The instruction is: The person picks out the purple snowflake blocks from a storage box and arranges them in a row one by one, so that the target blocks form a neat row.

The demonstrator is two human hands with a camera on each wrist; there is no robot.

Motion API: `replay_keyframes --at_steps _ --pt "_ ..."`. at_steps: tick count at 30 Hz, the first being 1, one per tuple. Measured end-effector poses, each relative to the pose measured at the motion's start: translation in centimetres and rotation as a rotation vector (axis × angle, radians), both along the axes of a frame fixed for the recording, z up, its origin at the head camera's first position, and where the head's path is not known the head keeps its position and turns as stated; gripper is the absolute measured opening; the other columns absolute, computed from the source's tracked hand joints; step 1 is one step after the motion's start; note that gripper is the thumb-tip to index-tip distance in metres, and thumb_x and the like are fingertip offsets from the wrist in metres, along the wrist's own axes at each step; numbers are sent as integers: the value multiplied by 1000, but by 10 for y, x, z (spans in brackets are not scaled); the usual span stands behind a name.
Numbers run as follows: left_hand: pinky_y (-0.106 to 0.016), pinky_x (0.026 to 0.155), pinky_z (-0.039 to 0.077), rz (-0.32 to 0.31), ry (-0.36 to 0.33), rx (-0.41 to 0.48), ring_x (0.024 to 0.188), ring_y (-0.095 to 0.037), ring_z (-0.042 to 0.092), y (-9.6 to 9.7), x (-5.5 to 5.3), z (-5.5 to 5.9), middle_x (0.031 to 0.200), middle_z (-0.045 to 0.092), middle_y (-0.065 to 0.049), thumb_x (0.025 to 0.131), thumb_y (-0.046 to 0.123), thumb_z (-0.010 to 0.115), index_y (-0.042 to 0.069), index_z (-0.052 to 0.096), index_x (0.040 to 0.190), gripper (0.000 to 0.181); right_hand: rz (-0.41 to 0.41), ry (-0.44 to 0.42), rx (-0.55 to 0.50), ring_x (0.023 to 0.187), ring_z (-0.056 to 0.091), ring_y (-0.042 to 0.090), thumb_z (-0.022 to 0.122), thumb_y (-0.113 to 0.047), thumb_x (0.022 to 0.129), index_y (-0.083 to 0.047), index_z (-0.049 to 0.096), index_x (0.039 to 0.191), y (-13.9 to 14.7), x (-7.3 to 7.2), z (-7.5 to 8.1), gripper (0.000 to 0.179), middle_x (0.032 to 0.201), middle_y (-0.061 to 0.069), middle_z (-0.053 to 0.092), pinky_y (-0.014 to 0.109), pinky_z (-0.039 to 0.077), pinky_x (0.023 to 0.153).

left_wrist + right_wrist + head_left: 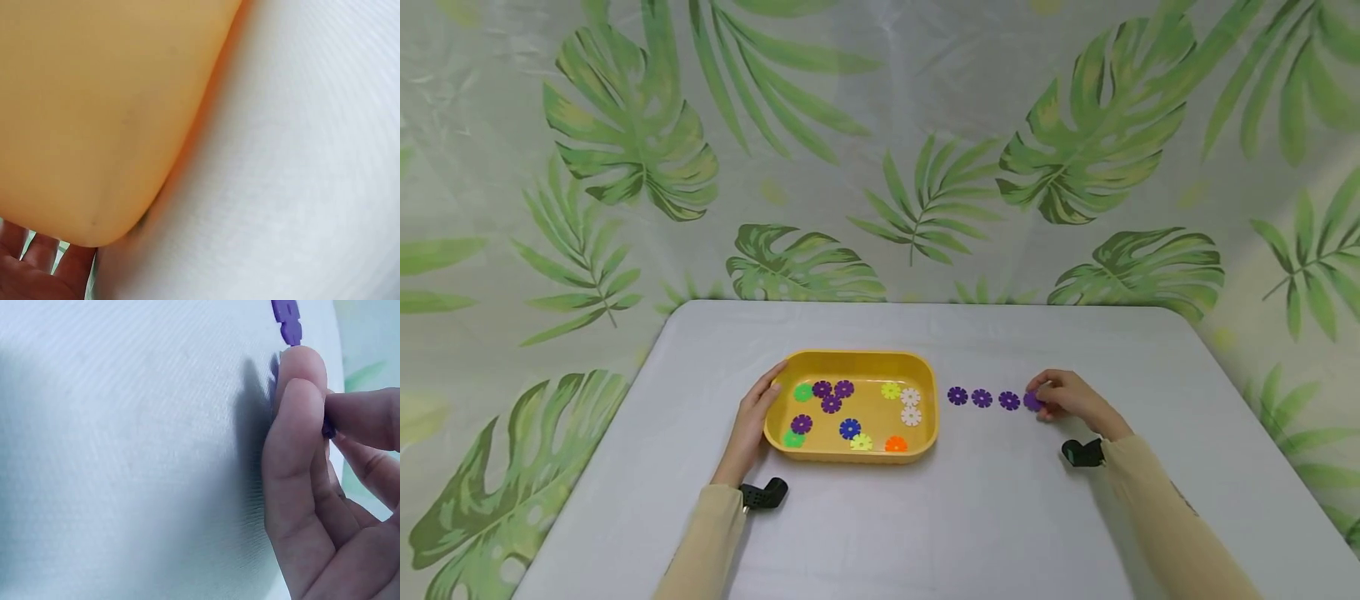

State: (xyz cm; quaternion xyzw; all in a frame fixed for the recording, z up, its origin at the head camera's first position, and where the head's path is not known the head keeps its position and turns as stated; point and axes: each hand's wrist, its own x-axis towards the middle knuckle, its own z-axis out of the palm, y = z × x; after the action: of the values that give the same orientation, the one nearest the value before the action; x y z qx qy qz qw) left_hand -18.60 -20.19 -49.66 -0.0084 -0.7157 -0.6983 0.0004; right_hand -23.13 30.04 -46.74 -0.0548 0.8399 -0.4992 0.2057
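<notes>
In the head view my right hand (1067, 398) pinches a purple notched flower disc (1032, 402) between thumb and fingers, low over the table. The right wrist view shows only a sliver of that disc between the fingertips (303, 400). Left of it, several purple notched discs (982, 398) lie in a row. My left hand (754, 421) rests against the left side of a yellow tray (852, 457), its fingers fairly straight along the wall. Inside the tray lie several more discs, among them a blue disc (850, 429), an orange disc (896, 444) and a white disc (911, 416).
The tray and the row of discs stand on a table with a white cover (1000, 517). Behind the table hangs a leaf-patterned cloth (917, 200). Each wrist wears a black camera, such as the left camera (766, 493).
</notes>
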Motion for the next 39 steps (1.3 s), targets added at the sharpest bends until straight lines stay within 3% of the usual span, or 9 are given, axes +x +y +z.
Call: replay_keyframes --at_steps 6,10,13,17,26,30,35,39 --pt "-35 115 19 4 13 -15 140 -14 23 2 2 2 151 32 1 105 27 39 17 41 146 43 -35 58 158 64 63 19 47 -1 94 10 56 111 -5 2 -2 22 89 15 61 31 56 58" --pt "-35 115 19 3 8 -17 140 -14 23 2 2 3 152 32 1 105 28 39 17 41 147 43 -44 93 204 62 63 19 48 -3 94 8 58 111 -10 0 3 22 93 18 61 32 56 58" --pt "-35 115 19 2 6 -18 140 -14 22 2 2 2 152 32 1 105 28 39 17 41 147 43 -44 108 148 63 62 20 48 -5 96 9 57 113 -21 -1 12 24 97 21 58 33 56 59" --pt "-35 115 19 2 7 -15 140 -14 22 2 1 1 151 32 2 105 28 39 18 41 146 43 8 89 -4 70 61 24 47 -9 98 11 52 119 -47 -2 29 29 103 25 53 35 57 65" --pt "-35 115 18 4 8 -20 140 -14 22 3 0 1 151 32 1 105 27 39 18 42 146 42 177 -33 -210 76 60 22 49 -15 100 10 52 122 -138 -9 47 34 112 29 53 35 57 75" --pt "-35 115 18 6 3 -21 140 -14 22 4 0 2 152 32 2 105 28 39 18 41 146 43 257 -68 -247 80 61 27 49 -15 99 9 53 123 -180 -10 52 34 114 29 55 36 57 76" --pt "-36 115 18 -3 11 -26 141 -14 21 3 1 2 152 32 1 105 28 38 18 41 147 43 348 -113 -243 94 60 44 48 -14 100 8 53 124 -227 -12 51 33 116 28 57 38 56 78" --pt "-35 115 18 6 3 -25 140 -13 22 2 2 2 151 33 3 105 28 39 19 42 146 42 393 -173 -203 90 63 38 50 -12 99 8 55 123 -262 -12 44 31 115 26 59 37 56 78"
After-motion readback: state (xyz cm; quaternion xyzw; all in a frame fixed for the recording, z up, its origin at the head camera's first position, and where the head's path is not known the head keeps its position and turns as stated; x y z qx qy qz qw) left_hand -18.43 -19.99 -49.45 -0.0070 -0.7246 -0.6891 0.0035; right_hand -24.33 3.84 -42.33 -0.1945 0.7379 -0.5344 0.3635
